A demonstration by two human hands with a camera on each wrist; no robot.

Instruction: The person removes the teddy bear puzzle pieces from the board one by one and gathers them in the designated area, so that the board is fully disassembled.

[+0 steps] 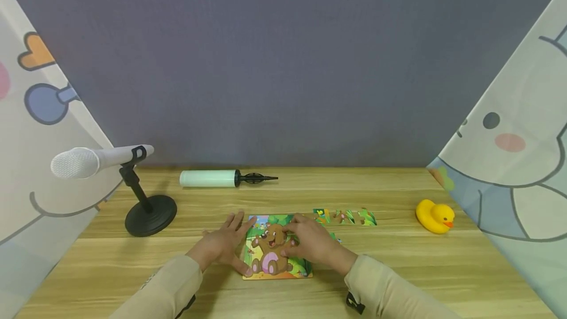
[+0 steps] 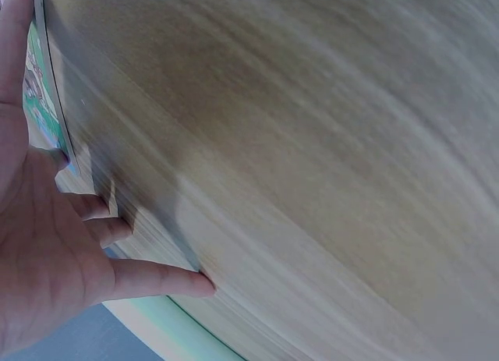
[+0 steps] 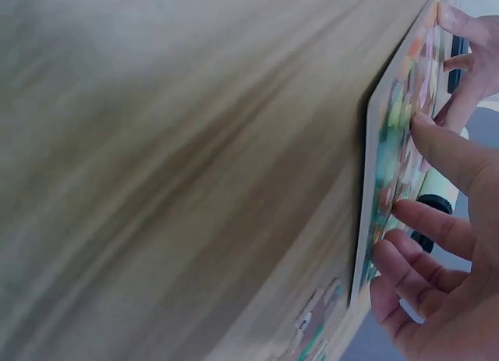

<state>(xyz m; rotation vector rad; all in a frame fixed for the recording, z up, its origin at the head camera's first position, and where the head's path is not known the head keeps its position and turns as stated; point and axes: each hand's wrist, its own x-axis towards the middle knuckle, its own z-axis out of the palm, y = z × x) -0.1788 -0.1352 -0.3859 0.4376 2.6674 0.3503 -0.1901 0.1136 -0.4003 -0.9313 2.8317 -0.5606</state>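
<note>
A bear jigsaw puzzle board (image 1: pixel 278 273) lies flat on the wooden table between both hands. My left hand (image 1: pixel 223 246) spreads its fingers at the board's left side, with the thumb on the lower-left corner and a fingertip at the upper-left corner. Over the right half, my right hand (image 1: pixel 313 241) reaches across the board. In the right wrist view, its thumb and forefinger (image 3: pixel 437 224) touch the picture surface apart from each other, and the other fingers bend loosely. Loose puzzle pieces (image 1: pixel 367 217) lie beyond the right hand, and another piece (image 1: pixel 335 238) shows partly behind it.
A white microphone (image 1: pixel 79 162) on a black round-based stand (image 1: pixel 151 215) stands at the left. At the back lies a pale hand pump (image 1: pixel 208 178) with a black nozzle. A yellow rubber duck (image 1: pixel 434 216) sits at the right. A grey partition (image 1: pixel 283 73) rises behind the table.
</note>
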